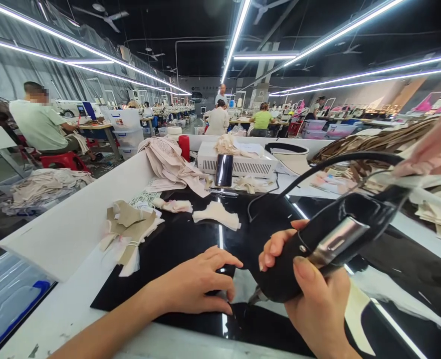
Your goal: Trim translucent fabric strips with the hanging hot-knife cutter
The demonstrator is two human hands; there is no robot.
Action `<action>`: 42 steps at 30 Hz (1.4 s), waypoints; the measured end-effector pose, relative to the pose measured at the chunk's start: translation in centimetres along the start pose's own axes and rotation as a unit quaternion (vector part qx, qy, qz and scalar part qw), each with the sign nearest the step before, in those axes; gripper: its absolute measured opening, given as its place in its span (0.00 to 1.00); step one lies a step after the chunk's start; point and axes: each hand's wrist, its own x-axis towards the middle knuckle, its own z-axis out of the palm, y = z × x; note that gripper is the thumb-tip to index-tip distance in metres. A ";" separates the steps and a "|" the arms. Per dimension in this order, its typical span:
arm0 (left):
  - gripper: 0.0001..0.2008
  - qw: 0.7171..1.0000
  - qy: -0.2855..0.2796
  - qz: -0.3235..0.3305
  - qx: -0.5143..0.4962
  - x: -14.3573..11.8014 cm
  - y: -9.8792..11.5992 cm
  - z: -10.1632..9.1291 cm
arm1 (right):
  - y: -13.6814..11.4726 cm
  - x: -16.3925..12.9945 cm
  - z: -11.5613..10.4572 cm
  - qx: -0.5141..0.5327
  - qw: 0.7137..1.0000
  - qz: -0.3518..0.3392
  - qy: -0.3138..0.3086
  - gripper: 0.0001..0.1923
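My right hand (pixel 318 299) is wrapped round a black corded hand tool (pixel 340 234) with a silver lever and a metal tip. The tip points down and left, close to a pale grey patch (pixel 245 284) on the glossy black work surface (pixel 175 269). Whether that patch is a piece of material or a reflection, I cannot make out. Just left of it, my left hand (pixel 209 279) rests low over the surface, fingers bent and apart, holding nothing visible. A cream fabric piece (pixel 357 319) lies partly behind my right hand. Farther off are white fabric pieces (pixel 216 214).
Tied beige and white pieces (pixel 130 229) lie at left. Behind stand a phone (pixel 224 170), a white vented box (pixel 239 157) and a red spool (pixel 183 148). A black cable (pixel 318 167) arches to the tool. Brown strips (pixel 358 144) are heaped right. People sit working beyond.
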 end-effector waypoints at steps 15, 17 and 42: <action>0.11 0.980 0.116 -0.089 0.134 -0.8 -1.3 -1.6 | -0.5 1.3 -0.6 -0.018 0.998 -0.021 0.056 0.16; 0.10 0.981 0.133 -0.103 0.096 -0.4 -0.3 -1.0 | -0.3 1.4 -0.4 -0.019 0.998 -0.027 0.060 0.16; 0.38 0.982 -0.006 -0.191 -0.009 0.8 3.6 1.9 | 0.7 0.6 0.5 -0.010 0.999 -0.012 0.040 0.20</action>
